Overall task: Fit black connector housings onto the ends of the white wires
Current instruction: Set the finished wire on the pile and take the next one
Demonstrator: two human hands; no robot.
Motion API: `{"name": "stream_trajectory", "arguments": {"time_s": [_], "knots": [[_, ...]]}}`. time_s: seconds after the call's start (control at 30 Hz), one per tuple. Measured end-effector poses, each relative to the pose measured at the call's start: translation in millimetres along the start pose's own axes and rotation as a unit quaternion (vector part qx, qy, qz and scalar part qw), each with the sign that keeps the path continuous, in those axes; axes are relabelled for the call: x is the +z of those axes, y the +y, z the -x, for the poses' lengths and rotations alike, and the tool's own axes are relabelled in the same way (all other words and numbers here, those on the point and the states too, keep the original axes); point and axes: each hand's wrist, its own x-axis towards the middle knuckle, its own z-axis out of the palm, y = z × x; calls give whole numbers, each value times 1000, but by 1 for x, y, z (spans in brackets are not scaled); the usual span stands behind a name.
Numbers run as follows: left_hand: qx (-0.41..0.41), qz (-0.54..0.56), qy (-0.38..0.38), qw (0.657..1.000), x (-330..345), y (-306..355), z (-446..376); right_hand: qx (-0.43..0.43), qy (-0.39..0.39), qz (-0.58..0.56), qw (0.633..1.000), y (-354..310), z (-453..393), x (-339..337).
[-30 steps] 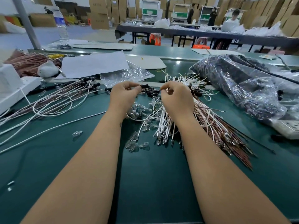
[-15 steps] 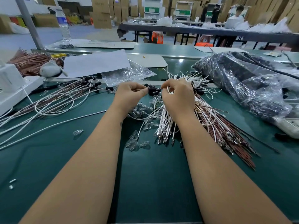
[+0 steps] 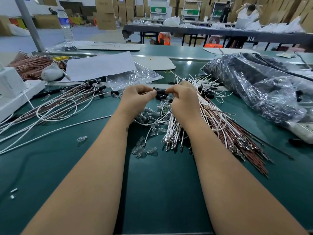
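Both hands closed in: left hand (image 3: 138, 97) and right hand (image 3: 183, 99) fingers pinching black connector housing (image 3: 160, 91) mid-table; seating looked underway.

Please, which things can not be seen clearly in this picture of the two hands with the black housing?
- Housing, head view: both grips cover its ends, so the wire's seating is hidden.
- Left hand and right hand: fingertips curl out of view.
- Bag: glare on the plastic blurs its dark contents.
- Wire terminals: too small to make out.
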Motion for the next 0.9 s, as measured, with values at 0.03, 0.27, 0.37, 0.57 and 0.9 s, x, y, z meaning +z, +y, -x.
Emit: {"name": "stream_trajectory", "arguments": {"time_s": [0.03, 0.27, 0.37, 0.57, 0.9], "knots": [[3, 2, 0, 1000, 0, 0, 0, -10, 2, 0, 1000, -1, 0, 0], [23, -10, -17, 1000, 6, 3, 3, -28, -12, -21, 999, -2, 5, 1], [55, -39, -2, 998, 6, 6, 4, -46, -14, -13, 999, -5, 4, 1], [78, -152, 79, 982, 8, 7, 3, -51, 18, 105, 993, -3, 2, 0], [213, -334, 127, 909, 9, 8, 5, -49, 9, 106, 993, -6, 2, 2]]}}
